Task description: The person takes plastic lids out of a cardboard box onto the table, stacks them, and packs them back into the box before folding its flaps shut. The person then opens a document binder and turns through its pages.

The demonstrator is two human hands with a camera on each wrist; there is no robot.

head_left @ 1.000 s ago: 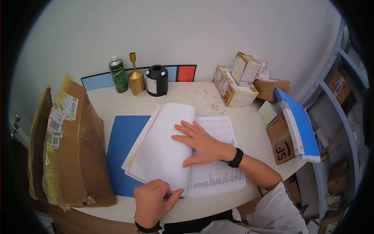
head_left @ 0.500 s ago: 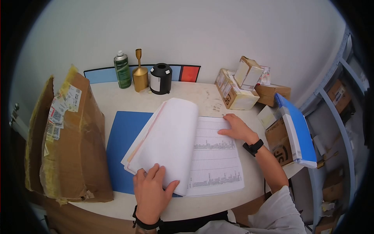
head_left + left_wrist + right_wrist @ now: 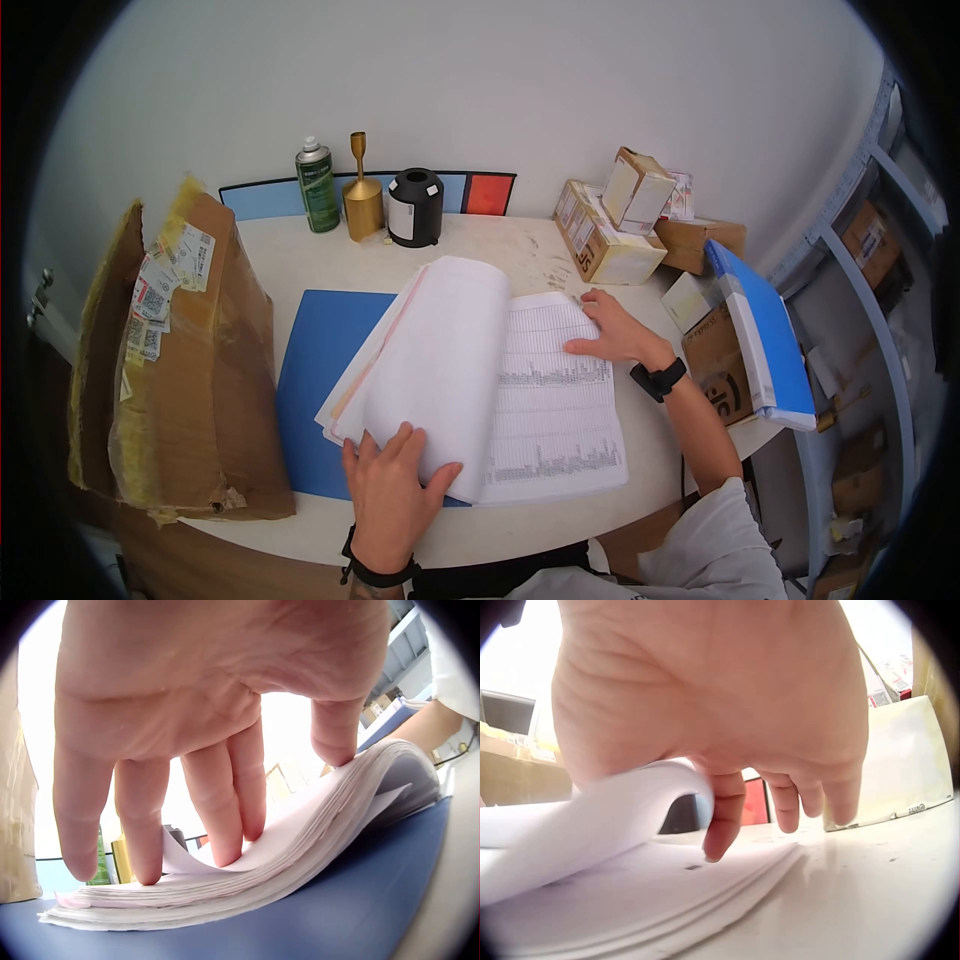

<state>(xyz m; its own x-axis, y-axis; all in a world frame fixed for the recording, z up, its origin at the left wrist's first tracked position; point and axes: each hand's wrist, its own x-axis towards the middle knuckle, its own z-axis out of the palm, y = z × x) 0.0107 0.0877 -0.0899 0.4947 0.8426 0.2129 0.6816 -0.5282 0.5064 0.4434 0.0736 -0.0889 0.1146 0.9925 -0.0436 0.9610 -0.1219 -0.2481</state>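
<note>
A thick stack of white pages [image 3: 430, 370] lies folded over to the left on a blue folder [image 3: 325, 350]. Spread fingertips of my left hand [image 3: 393, 495] press on its lower left part; the left wrist view shows them touching the top sheets [image 3: 180, 883]. Printed sheets with table lines [image 3: 560, 400] lie flat to the right. My right hand [image 3: 622, 333] is at their upper right corner, where that corner lifts a little. In the right wrist view, its thumb or a finger comes down by the paper [image 3: 667, 881], other fingers beyond the edge.
A large taped carton [image 3: 205, 380] stands at the left. Along the back are a green spray can [image 3: 318, 188], a gold holder [image 3: 363, 205] and a black container [image 3: 415, 210]. Small boxes [image 3: 610, 240] and an upright blue binder [image 3: 765, 325] stand at the right, beside a shelf [image 3: 870, 290].
My right hand has left the folded pages and moved right to the printed sheets' upper corner, which now rises slightly. The left hand has gone from a curled pose to spread fingers on the stack.
</note>
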